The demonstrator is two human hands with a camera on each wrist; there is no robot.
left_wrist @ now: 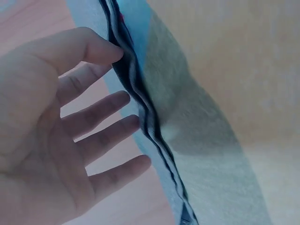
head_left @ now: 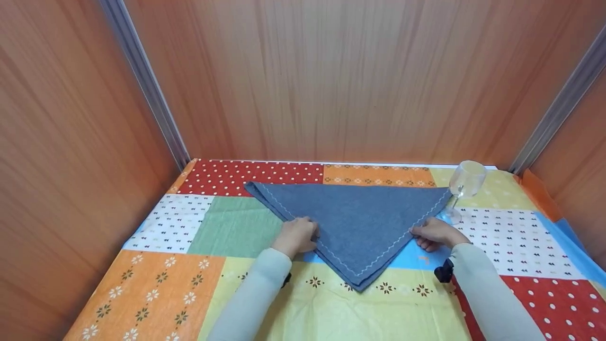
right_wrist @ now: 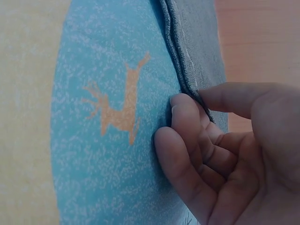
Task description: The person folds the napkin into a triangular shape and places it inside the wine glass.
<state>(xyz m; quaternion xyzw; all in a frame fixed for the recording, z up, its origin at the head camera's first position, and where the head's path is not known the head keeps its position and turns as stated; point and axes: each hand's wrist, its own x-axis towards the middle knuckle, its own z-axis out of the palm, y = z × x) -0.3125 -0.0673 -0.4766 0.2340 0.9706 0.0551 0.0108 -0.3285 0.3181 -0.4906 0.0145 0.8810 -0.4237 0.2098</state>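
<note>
Both hands at the slanted edges of a folded grey cloth, wine glass tight by its right corner

Grey cloth lies as a triangle mid-table: long edge on the far side, tip toward the person, pale zigzag stitching along the two near edges. Left hand at the left slanted edge; wrist view has thumb tip on the layered edge, the other fingers spread and fairly straight; real pinch or just contact, cannot tell. Right hand pinches the right slanted edge between thumb and finger, gap narrow, remaining fingers curled in beside an orange deer print. Wine glass stands upright just beyond the right hand, little room there; touching the cloth corner or not, cannot tell. Far edge sits near the back panel, a strip of patchwork tablecloth between. More room left of the left corner and in front of the tip, between the forearms
</note>
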